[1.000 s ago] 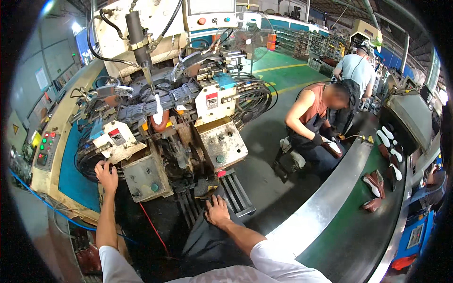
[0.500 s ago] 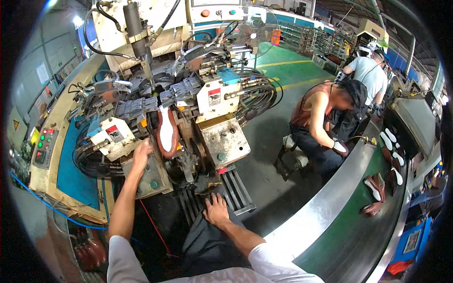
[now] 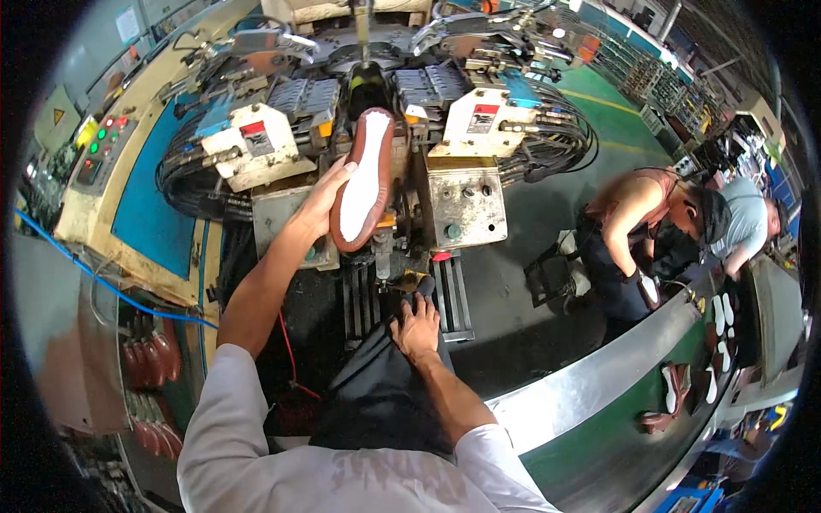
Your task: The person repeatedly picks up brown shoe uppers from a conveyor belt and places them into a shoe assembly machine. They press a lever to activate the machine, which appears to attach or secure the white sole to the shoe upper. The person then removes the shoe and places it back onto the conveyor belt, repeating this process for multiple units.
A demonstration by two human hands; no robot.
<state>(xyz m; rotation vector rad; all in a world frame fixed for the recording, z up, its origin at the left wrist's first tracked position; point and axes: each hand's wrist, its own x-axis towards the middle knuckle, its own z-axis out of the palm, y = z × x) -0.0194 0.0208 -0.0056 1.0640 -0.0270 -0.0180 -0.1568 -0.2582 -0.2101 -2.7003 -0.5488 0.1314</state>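
My left hand (image 3: 321, 202) is closed round the left side of a brown leather shoe (image 3: 380, 171), the thumb lying over its white underside. The shoe stands sole outward, its far end by the dark holder (image 3: 368, 90) in the middle of a machine. To either side of that holder are ribbed metal clamp blocks, the left block (image 3: 305, 97) and the right block (image 3: 428, 88), standing apart from the shoe. My right hand (image 3: 417, 329) rests on my dark-trousered knee with fingers spread, holding nothing.
Control boxes with knobs, such as the right box (image 3: 466, 205), flank the shoe. A conveyor (image 3: 581, 453) carrying several brown shoes runs along the right. Beyond it a seated person (image 3: 637, 231) handles another shoe. Racked shoes (image 3: 152, 359) stand low at left.
My left hand has moved from beside the shoe to a grip on it. The clamp blocks have spread apart from the shoe's far end. My right hand remains on the knee; the view has shifted.
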